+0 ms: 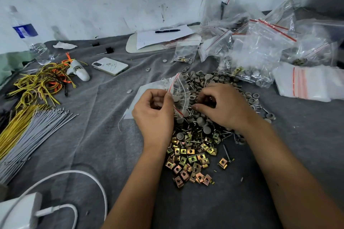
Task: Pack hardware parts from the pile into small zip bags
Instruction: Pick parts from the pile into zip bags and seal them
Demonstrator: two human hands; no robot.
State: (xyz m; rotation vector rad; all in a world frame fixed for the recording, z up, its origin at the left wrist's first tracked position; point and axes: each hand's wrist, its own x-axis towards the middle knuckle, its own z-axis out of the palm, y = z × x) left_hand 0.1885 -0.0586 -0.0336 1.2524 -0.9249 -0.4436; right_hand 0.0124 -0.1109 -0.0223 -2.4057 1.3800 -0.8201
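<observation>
While our left hand (154,111) pinches the little zip bag (179,95) just over the pile (197,135), our right hand (221,106) curls its fingers (200,107) round small parts beside the bag.

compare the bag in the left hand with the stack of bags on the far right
The bag in the left hand is held up by its red-striped mouth and has grey caps inside; the stack of bags lies flat on the cloth and looks empty. The held bag is crumpled; the stacked ones are smooth. Both are clear plastic with red strips.

Makeshift packing workshop: hardware pile (197,147), zip bags (260,48), cable ties (28,135).
</observation>
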